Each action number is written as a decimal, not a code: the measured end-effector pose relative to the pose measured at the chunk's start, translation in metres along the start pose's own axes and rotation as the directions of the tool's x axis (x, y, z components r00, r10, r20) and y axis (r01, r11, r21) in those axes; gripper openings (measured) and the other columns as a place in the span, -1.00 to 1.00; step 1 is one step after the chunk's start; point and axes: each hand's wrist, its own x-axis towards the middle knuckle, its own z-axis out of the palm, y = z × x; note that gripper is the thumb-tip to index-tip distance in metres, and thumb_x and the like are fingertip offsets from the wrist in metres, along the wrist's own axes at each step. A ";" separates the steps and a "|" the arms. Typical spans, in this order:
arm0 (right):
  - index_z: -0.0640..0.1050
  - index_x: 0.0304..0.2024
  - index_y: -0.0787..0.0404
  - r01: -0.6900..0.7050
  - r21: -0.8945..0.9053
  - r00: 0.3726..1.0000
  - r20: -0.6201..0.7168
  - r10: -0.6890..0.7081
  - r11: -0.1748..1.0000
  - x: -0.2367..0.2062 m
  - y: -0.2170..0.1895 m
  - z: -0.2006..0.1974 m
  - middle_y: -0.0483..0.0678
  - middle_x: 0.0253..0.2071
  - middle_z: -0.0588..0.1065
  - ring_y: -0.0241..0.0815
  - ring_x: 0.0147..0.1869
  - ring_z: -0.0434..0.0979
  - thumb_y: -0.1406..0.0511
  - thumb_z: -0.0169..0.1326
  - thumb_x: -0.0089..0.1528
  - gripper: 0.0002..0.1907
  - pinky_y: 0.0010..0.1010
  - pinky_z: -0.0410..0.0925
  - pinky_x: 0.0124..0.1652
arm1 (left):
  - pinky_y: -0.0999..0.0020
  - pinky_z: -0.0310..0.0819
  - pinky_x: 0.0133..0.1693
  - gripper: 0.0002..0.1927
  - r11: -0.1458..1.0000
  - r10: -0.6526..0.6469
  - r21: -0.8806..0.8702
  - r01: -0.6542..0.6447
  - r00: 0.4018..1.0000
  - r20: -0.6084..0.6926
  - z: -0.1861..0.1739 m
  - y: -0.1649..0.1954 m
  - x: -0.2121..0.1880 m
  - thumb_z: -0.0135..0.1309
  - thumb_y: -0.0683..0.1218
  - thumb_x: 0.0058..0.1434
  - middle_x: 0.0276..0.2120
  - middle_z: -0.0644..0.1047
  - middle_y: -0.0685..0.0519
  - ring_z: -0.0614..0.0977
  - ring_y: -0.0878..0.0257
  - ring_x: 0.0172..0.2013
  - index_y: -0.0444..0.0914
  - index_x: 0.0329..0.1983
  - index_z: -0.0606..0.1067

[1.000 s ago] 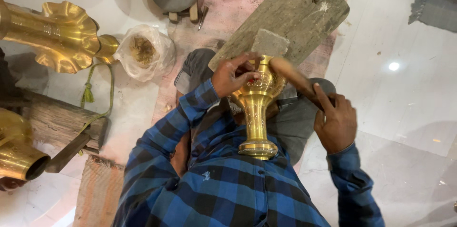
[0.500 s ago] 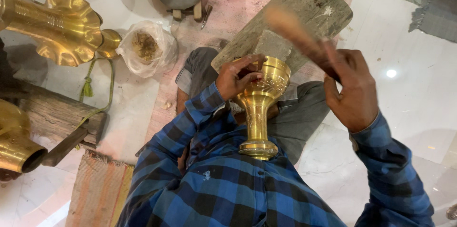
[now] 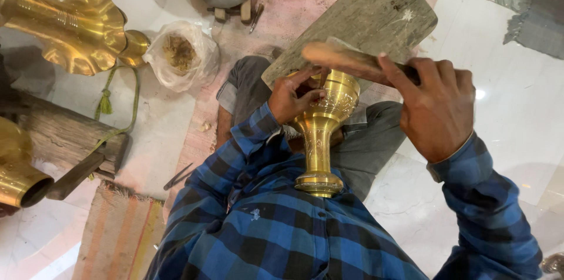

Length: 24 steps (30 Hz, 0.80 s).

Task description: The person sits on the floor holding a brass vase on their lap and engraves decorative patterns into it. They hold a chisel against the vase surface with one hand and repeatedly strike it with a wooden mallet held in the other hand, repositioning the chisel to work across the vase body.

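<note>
Two hands work one brass vase (image 3: 322, 133), its long axis running near to far. Left hand (image 3: 294, 95) clasps its far rim; right hand (image 3: 437, 107), fist closed on a wooden mallet (image 3: 346, 60), hovers just right.

The left hand (image 3: 296, 95) covers the near rim of the brass vase (image 3: 322, 133), so what its fingertips pinch there cannot be told. The wooden mallet (image 3: 346, 61) is smeared by motion blur, and its handle disappears inside the right hand (image 3: 437, 107). The vase's foot is partly sunk behind the blue checked shirt (image 3: 276, 227). The fluted brass horn (image 3: 64, 27) and the brass tube (image 3: 17, 174) are cut off by the left edge. The contents of the plastic bag (image 3: 179, 57) are too small to identify.
</note>
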 end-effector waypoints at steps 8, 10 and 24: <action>0.50 0.42 -0.06 0.034 -0.334 0.998 0.058 -0.015 0.942 -0.017 0.000 0.000 -0.02 0.05 0.48 0.00 0.03 0.43 0.50 0.10 0.20 -0.27 -0.10 0.26 0.05 | 0.38 0.73 -0.17 -0.50 0.998 0.056 0.034 -0.054 0.995 -0.081 0.003 0.001 -0.005 0.29 -0.25 0.25 -0.18 0.67 -0.07 0.74 0.29 -0.23 -0.27 0.26 0.47; 0.48 0.43 -0.01 -0.022 -0.228 0.999 0.020 0.027 0.973 -0.024 0.004 0.006 -0.01 0.06 0.47 -0.01 0.04 0.43 0.50 0.08 0.26 -0.33 -0.14 0.24 0.01 | 0.39 0.74 -0.22 -0.54 0.998 0.067 0.033 -0.062 0.979 -0.191 0.009 0.000 -0.014 0.29 -0.28 0.27 -0.23 0.66 -0.07 0.75 0.27 -0.28 -0.28 0.23 0.50; 0.56 0.35 -0.07 0.191 -0.411 0.973 0.202 -0.115 0.891 -0.014 0.013 0.023 0.00 0.03 0.49 0.00 0.00 0.42 0.42 0.15 0.18 -0.34 -0.11 0.26 -0.04 | 0.32 0.71 -0.06 -0.65 0.979 0.043 -0.128 -0.156 0.781 -0.623 0.064 -0.019 -0.052 0.18 -0.35 0.33 -0.20 0.62 -0.13 0.73 0.17 -0.11 -0.40 0.10 0.33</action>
